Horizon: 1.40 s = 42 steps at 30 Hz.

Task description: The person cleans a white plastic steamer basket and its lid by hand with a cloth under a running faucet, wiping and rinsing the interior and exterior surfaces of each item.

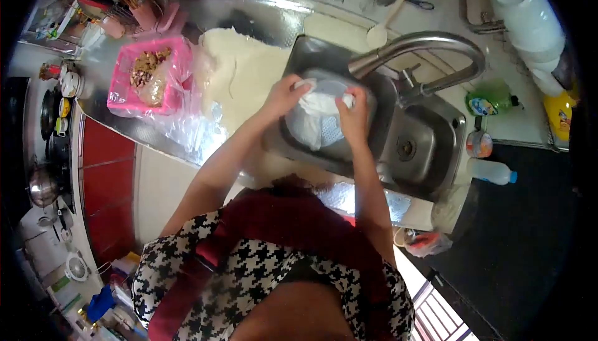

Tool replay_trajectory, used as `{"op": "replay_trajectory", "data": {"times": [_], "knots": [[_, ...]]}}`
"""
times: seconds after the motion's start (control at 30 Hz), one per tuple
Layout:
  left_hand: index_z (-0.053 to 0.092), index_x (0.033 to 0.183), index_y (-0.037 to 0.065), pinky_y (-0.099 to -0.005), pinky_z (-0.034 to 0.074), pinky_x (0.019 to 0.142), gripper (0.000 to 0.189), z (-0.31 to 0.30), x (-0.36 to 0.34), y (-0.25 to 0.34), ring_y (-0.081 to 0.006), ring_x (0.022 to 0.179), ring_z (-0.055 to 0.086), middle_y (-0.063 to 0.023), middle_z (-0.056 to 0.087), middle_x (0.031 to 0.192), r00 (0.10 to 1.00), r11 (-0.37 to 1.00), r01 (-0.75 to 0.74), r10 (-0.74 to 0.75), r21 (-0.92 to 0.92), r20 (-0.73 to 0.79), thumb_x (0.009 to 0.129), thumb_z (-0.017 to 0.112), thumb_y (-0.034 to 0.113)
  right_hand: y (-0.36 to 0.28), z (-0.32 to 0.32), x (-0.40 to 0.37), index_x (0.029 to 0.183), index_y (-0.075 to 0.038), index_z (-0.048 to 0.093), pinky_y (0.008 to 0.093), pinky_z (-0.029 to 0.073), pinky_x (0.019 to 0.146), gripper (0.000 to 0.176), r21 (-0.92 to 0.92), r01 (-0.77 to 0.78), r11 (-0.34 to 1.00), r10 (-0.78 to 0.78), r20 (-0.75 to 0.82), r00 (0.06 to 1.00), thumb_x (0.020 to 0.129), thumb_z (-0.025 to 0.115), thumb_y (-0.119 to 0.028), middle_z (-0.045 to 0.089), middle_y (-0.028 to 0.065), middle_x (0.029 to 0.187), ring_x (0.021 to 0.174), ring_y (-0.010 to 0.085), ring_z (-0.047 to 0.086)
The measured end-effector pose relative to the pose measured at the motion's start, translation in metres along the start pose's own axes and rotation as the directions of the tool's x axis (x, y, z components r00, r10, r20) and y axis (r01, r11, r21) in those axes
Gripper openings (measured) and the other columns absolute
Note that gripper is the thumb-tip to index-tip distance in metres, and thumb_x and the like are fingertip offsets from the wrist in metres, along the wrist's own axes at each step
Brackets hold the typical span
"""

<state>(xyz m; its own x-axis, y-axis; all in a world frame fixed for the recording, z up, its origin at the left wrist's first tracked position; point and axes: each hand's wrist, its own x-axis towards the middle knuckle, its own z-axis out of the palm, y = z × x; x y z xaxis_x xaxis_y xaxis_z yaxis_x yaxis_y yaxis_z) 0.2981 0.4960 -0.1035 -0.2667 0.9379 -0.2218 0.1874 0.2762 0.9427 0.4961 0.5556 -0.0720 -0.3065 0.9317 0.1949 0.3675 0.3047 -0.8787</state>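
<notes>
A white cloth (321,105) is stretched between my two hands, with part of it hanging down on the left. My left hand (288,97) pinches its left end, and my right hand (354,115) grips the right end. Both hands are over a round translucent basin (301,127) that sits in the left bowl of the steel sink (278,137). A patch with a bluish dotted pattern shows in the basin below the cloth. The curved steel faucet (430,43) arches just beyond my right hand.
To the left, a pink basket (114,85) holds brown pieces and a plastic bag. A cream sheet (240,70) covers the counter beside the sink. The second sink bowl (430,145) lies right, near a blue-capped bottle (492,171) and a green bottle (492,99). Utensils hang behind.
</notes>
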Motion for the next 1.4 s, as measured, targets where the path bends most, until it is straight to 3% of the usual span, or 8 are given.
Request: {"op": "replay_trajectory", "data": {"times": [0.17,0.23,0.3,0.47,0.73,1.03,1.3,1.4], "knots": [[0.054,0.088,0.005,-0.0216,0.044,0.07,0.015,-0.021,0.006,-0.007,-0.0064,0.076,0.051,0.0008,0.054,0.079,0.984,0.985,-0.015,-0.016,-0.172,-0.178,0.09,0.055,0.02,-0.014,-0.032,-0.006,0.104,-0.006,0.049,0.0359,0.043,0.082,0.036,-0.018,-0.028,0.999,0.027,-0.058,0.998,0.074,0.067,-0.016,0.059,0.0096,0.093,0.088,0.0283,0.058],[0.053,0.086,0.006,-0.023,0.042,0.069,0.014,-0.02,0.004,-0.001,-0.0058,0.073,0.049,0.0021,0.053,0.077,0.828,0.906,-0.408,0.316,-0.113,-0.463,0.091,0.052,0.019,-0.032,-0.041,-0.006,0.103,-0.007,0.05,0.0369,0.044,0.08,0.035,-0.099,-0.015,0.995,0.014,-0.008,1.0,0.074,0.068,-0.018,0.06,0.0092,0.092,0.088,0.0282,0.058],[0.053,0.087,0.007,-0.0234,0.042,0.069,0.013,-0.04,-0.004,0.02,-0.0065,0.073,0.049,0.0021,0.053,0.078,0.892,0.902,-0.342,0.224,-0.264,-0.392,0.091,0.051,0.019,-0.051,-0.053,-0.005,0.096,-0.008,0.055,0.0366,0.044,0.078,0.03,-0.465,-0.025,0.885,0.114,0.165,0.98,0.073,0.069,-0.02,0.061,0.0084,0.091,0.088,0.027,0.059],[0.051,0.086,0.008,-0.0247,0.041,0.066,0.015,-0.054,-0.025,0.097,-0.0083,0.071,0.049,0.0024,0.052,0.078,0.996,0.669,-0.065,-0.005,-0.74,-0.092,0.092,0.049,0.021,-0.072,-0.067,0.013,0.09,-0.007,0.058,0.0307,0.043,0.078,0.026,-0.156,0.039,0.987,-0.012,0.17,0.985,0.072,0.071,-0.022,0.061,0.0067,0.088,0.087,0.0212,0.058],[0.048,0.08,0.008,-0.0214,0.04,0.075,0.021,-0.132,-0.043,0.134,-0.0083,0.081,0.047,0.0002,0.045,0.086,0.907,0.862,-0.417,0.375,-0.287,-0.192,0.075,0.069,0.006,-0.13,-0.089,0.049,0.093,-0.004,0.057,0.0304,0.043,0.078,0.023,0.288,0.157,0.945,-0.26,0.365,0.894,0.076,0.066,-0.015,0.059,0.0082,0.091,0.086,0.0209,0.057],[0.055,0.083,0.006,-0.026,0.04,0.054,0.021,-0.186,-0.002,0.231,-0.0102,0.054,0.044,-0.0002,0.047,0.062,0.697,0.64,-0.417,0.681,0.645,-0.226,0.085,0.06,0.027,-0.189,-0.091,0.139,0.089,-0.002,0.049,0.0315,0.044,0.054,0.026,-0.365,0.463,0.808,-0.441,0.149,0.885,0.078,0.066,-0.018,0.055,0.0109,0.069,0.059,0.0221,0.054],[0.055,0.078,0.006,-0.0272,0.047,0.053,0.023,-0.167,0.066,0.3,-0.0095,0.053,0.049,0.0031,0.048,0.064,0.924,0.747,-0.382,0.312,-0.544,-0.221,0.088,0.058,0.027,-0.234,-0.087,0.187,0.088,-0.001,0.041,0.0273,0.05,0.045,0.026,0.55,-0.004,0.835,0.092,-0.133,0.987,0.081,0.064,-0.011,0.054,0.0097,0.079,0.062,0.0189,0.062],[0.056,0.085,0.002,-0.0294,0.051,0.058,0.025,-0.139,0.087,0.316,-0.0154,0.054,0.054,-0.0022,0.053,0.068,0.801,0.68,-0.584,0.397,-0.443,-0.448,0.085,0.062,0.026,-0.223,-0.082,0.212,0.094,0.002,0.044,0.0263,0.051,0.05,0.028,0.584,0.11,0.804,0.078,-0.287,0.955,0.081,0.064,-0.012,0.055,0.0118,0.083,0.067,0.0199,0.063]]}}
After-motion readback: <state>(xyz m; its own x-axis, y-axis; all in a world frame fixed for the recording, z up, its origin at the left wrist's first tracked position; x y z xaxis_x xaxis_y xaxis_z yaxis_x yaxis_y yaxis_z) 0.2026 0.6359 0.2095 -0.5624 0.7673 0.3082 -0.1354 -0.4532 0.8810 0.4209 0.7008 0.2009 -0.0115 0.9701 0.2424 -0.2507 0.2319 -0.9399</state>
